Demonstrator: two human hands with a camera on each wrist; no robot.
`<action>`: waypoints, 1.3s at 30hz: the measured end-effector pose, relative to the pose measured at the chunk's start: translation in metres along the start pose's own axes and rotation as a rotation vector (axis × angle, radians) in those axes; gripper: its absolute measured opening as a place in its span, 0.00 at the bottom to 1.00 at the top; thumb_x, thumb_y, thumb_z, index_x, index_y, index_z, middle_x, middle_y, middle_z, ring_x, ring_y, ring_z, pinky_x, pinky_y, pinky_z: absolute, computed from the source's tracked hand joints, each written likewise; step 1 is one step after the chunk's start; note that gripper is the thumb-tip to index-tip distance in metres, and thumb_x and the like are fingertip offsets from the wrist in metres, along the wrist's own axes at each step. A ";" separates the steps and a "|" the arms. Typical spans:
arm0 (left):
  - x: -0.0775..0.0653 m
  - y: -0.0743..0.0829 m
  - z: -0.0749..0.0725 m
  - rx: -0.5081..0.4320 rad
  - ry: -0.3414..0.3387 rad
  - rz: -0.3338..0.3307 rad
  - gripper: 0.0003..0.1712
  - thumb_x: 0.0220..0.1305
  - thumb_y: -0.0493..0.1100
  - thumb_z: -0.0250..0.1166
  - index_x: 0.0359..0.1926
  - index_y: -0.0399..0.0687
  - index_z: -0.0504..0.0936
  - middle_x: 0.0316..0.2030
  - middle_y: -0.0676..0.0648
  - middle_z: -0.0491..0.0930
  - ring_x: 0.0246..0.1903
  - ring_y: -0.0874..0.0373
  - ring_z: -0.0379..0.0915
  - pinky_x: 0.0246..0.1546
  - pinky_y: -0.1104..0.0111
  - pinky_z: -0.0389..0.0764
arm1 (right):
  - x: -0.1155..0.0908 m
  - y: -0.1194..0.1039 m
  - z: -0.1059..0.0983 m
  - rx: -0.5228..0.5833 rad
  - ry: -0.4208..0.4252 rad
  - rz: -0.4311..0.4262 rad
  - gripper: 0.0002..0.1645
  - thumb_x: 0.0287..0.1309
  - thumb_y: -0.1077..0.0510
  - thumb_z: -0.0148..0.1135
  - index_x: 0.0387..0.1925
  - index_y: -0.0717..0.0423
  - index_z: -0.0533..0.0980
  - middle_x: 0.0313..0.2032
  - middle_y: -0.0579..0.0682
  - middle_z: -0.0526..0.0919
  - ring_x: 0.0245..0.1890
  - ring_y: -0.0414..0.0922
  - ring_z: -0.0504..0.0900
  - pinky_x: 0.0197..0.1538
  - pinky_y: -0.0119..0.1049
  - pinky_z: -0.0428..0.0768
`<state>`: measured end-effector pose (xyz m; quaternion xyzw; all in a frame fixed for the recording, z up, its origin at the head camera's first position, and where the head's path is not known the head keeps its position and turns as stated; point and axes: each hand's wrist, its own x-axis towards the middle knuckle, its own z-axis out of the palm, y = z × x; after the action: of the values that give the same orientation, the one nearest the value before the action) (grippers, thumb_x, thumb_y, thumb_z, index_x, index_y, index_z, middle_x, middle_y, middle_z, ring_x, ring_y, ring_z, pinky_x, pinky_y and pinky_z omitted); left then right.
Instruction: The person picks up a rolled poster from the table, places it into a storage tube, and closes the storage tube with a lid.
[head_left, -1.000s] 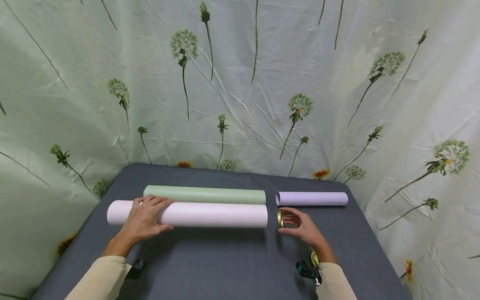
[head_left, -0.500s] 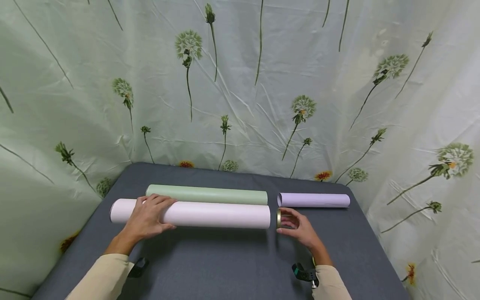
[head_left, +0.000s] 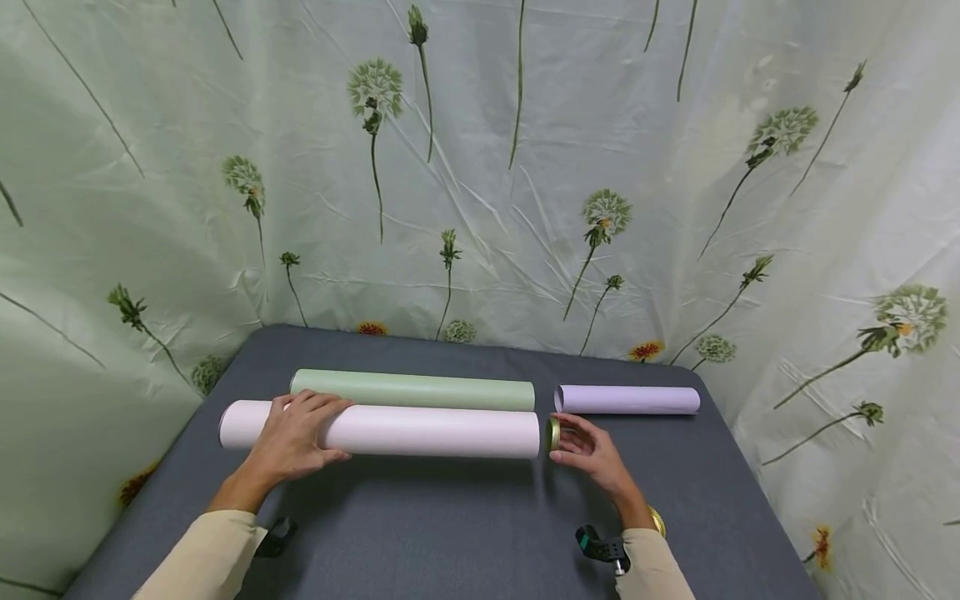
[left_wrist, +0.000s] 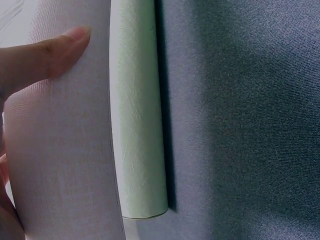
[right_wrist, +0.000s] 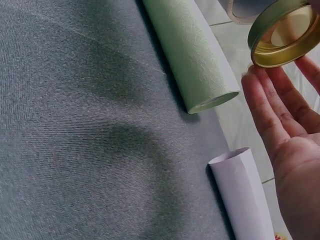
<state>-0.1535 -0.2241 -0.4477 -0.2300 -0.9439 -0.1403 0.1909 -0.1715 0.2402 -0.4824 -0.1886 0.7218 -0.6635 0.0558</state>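
Observation:
My left hand (head_left: 296, 437) grips a long pale pink tube (head_left: 442, 431) from above near its left end, thumb on the near side. In the left wrist view the thumb lies along the tube's textured surface (left_wrist: 65, 150). My right hand (head_left: 592, 454) pinches a round gold metal lid (head_left: 553, 435) between thumb and fingers, just off the tube's right end. The right wrist view shows the hollow inside of the lid (right_wrist: 287, 35), with the tube's end (right_wrist: 242, 12) partly visible beside it. A small gap stands between lid and tube.
A pale green roll (head_left: 420, 389) lies right behind the pink tube. To its right lies a shorter lilac paper roll (head_left: 628, 399), hollow at the end. Another gold round piece (head_left: 658, 521) shows beside my right wrist. The grey cloth-covered table (head_left: 435, 533) meets a dandelion-print curtain (head_left: 480, 167).
My right hand has moved the gold lid slightly left, closer to the tube's end, and the lid has turned a little. My left hand keeps its grip on the tube.

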 end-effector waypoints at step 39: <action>0.002 0.004 -0.001 -0.002 0.003 0.014 0.40 0.31 0.52 0.82 0.52 0.46 0.82 0.46 0.45 0.82 0.46 0.46 0.73 0.47 0.41 0.64 | 0.007 0.006 0.010 0.196 -0.091 -0.103 0.34 0.51 0.75 0.64 0.60 0.76 0.64 0.54 0.45 0.77 0.51 0.39 0.79 0.50 0.33 0.79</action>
<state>-0.1530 -0.2205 -0.4455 -0.2367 -0.9419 -0.1403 0.1928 -0.1758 0.2283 -0.4882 -0.2493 0.6394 -0.7237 0.0726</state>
